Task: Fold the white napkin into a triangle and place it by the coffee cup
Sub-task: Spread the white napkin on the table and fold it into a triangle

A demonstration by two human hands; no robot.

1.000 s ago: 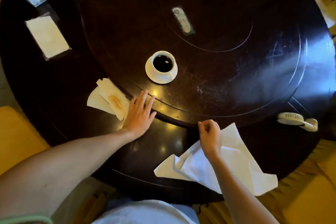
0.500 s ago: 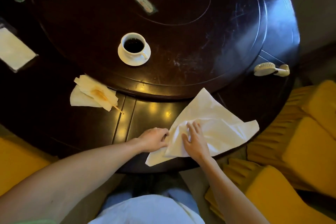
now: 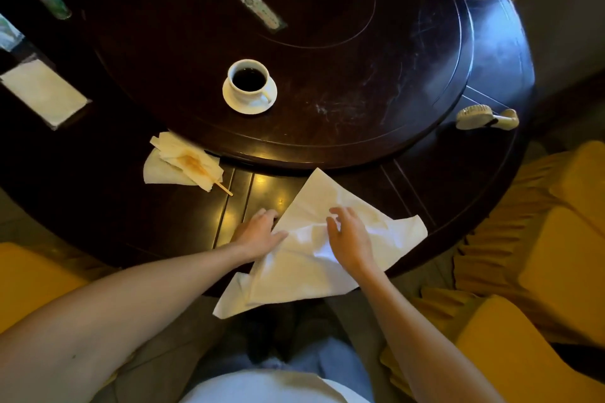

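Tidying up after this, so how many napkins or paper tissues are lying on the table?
3: the white napkin under both hands at the near edge, the stained paper tissues with a wooden stick left of it, and a flat folded napkin at the far left. None seem hidden.

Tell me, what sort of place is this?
Probably a restaurant dining room: a big round dark table with a raised turntable in its middle, yellow fabric-covered chairs around it, and a cup of black coffee on a saucer.

left hand (image 3: 258, 232) fingertips tucked under the napkin (image 3: 314, 239) edge, label (image 3: 263, 13) on the counter (image 3: 360, 42) too blurry to read — packet (image 3: 8, 33) chopped off by the left edge
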